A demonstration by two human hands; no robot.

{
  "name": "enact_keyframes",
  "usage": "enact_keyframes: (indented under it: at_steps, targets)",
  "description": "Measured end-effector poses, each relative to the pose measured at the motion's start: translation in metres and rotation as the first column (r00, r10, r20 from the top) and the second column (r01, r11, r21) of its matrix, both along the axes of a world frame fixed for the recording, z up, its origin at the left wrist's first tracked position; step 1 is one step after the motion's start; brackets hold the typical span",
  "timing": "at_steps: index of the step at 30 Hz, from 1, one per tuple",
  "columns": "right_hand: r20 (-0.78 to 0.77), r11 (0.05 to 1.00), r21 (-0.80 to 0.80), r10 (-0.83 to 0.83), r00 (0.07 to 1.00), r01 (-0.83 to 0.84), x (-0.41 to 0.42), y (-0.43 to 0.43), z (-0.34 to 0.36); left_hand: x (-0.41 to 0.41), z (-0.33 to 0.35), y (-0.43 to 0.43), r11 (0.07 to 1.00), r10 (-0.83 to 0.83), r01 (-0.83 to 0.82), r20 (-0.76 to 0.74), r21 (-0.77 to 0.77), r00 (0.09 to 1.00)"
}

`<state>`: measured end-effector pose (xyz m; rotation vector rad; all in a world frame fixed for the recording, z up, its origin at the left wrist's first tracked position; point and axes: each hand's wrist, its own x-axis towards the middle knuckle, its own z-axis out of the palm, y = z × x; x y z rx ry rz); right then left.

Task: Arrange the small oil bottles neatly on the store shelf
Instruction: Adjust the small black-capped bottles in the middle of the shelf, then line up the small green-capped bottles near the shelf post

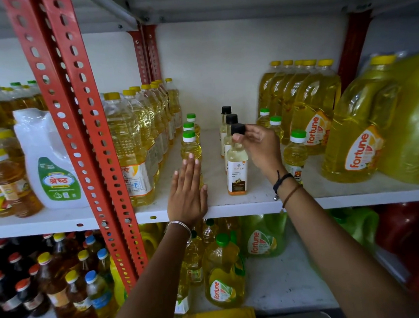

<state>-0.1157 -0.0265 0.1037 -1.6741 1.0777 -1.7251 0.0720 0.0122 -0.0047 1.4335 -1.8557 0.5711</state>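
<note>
Shelf (257, 202), white, front edge nearest camera. Right hand (260, 144) pinches the black cap of the front coconut oil bottle (237, 171), thumb and fingers closed on it; bottle upright near the front edge, two more black-capped bottles (227, 122) in file behind it toward the back. Left hand (187, 193) flat, fingers pressed together, palm against the front green-capped bottle (190, 145) of a three-deep file. Three more green-capped bottles (295, 152) stand right of the right hand, beside large Fortune jugs (353, 147).
</note>
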Motion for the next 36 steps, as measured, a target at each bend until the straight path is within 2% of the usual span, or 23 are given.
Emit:
enact_keyframes:
  at_steps: [15, 22, 25, 27, 29, 32, 34, 36]
  targets:
    - [-0.076, 0.999, -0.031, -0.014, 0.997, 0.012, -0.009, 0.029, 0.002, 0.0, -0.001, 0.0, 1.0, -0.004, 0.004, -0.013, 0.004, 1.0]
    - [-0.049, 1.0, -0.017, 0.007, 0.999, -0.008, -0.006, 0.036, -0.004, 0.0, 0.001, 0.003, 1.0, -0.013, 0.013, -0.018, 0.004, 1.0]
    - [-0.041, 0.999, -0.022, -0.033, 0.999, 0.033, -0.005, 0.044, -0.007, 0.002, 0.005, 0.007, 0.999, -0.037, 0.035, -0.062, -0.029, 0.997]
    - [-0.002, 0.992, -0.076, -0.105, 0.994, 0.105, -0.002, 0.053, -0.008, 0.011, 0.008, 0.011, 0.998, -0.021, 0.015, -0.091, -0.067, 0.996]
    - [0.032, 0.963, -0.213, -0.163, 0.986, 0.166, 0.004, 0.064, -0.008, 0.025, 0.012, 0.015, 0.995, 0.01, -0.019, -0.092, -0.094, 0.996]
    - [-0.03, 0.913, -0.387, -0.152, 0.988, 0.129, 0.025, 0.077, -0.006, 0.048, 0.018, 0.022, 0.989, 0.072, -0.077, -0.043, -0.126, 0.996]
    - [-0.097, 0.919, -0.391, -0.094, 0.991, 0.049, 0.04, 0.078, -0.006, 0.06, 0.021, 0.026, 0.985, 0.111, -0.113, -0.026, -0.133, 0.994]
    - [-0.123, 0.948, -0.318, -0.035, 0.992, -0.006, 0.055, 0.075, -0.009, 0.07, 0.023, 0.026, 0.98, 0.141, -0.142, -0.015, -0.138, 0.99]
